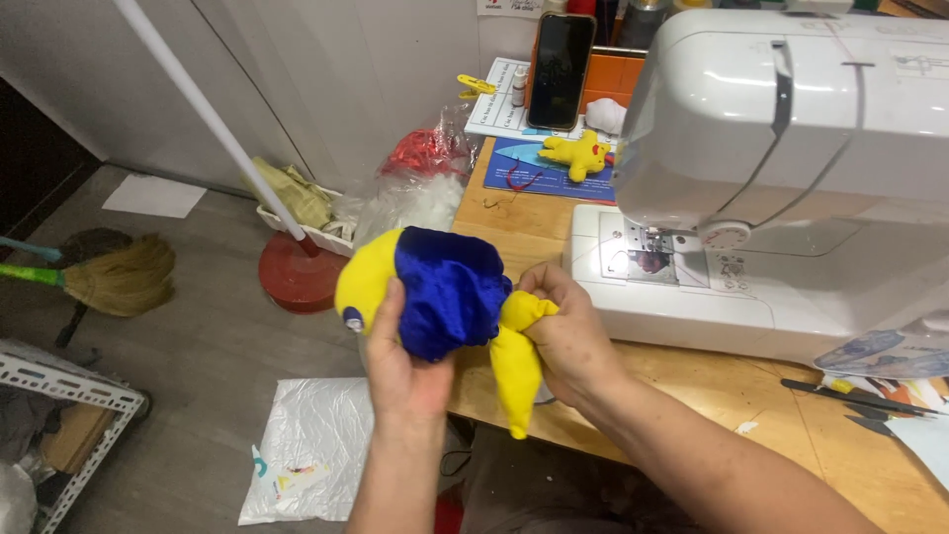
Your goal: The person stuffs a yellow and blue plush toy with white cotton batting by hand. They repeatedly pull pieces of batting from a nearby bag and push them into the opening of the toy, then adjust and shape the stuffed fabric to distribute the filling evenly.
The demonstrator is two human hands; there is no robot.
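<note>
We brace the blue-and-yellow stuffed toy (445, 297) in our left hand (405, 371) grip off the table (692, 386) edge while our right hand (568, 331) pinches its yellow limb (516, 371), clear of the sewing machine (781, 168).

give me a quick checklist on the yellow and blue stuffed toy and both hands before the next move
1. Left hand grips the stuffed toy around its blue middle: ok.
2. Right hand pinches a yellow limb of the toy: ok.
3. Toy is held off the wooden table, in front of the sewing machine: ok.
4. Toy is away from the needle area of the machine: ok.
5. Scissors lie on the table to the right, apart from both hands: ok.
6. Whether any seam on the toy is open: cannot tell, the fabric is bunched.
</note>
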